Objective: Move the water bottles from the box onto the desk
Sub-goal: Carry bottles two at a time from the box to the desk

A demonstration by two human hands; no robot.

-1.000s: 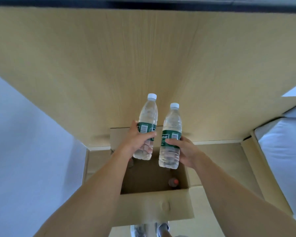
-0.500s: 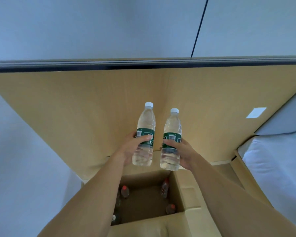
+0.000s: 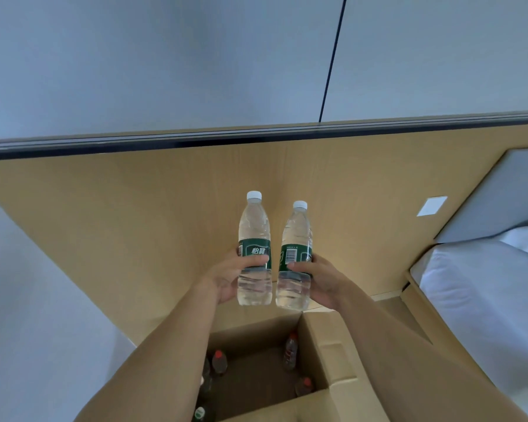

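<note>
Left hand (image 3: 226,277) grips one bottle (image 3: 254,249), right hand (image 3: 323,281) grips another (image 3: 295,255), both upright above the box (image 3: 333,354).

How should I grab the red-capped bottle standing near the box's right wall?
Probably from straight above: the red-capped bottle stands upright deep inside the cardboard box, close to its right wall, so the sides are hard to reach. Wrap your grip around the neck just under the cap.

Your 2 bottles (image 3: 254,248): clear, white caps, green labels
Box (image 3: 326,345): plain brown cardboard
Bottles in your box (image 3: 290,351): dark, red caps
Desk panel (image 3: 134,226): tan woodgrain, black edge
Wall (image 3: 165,56): pale blue-grey
</note>
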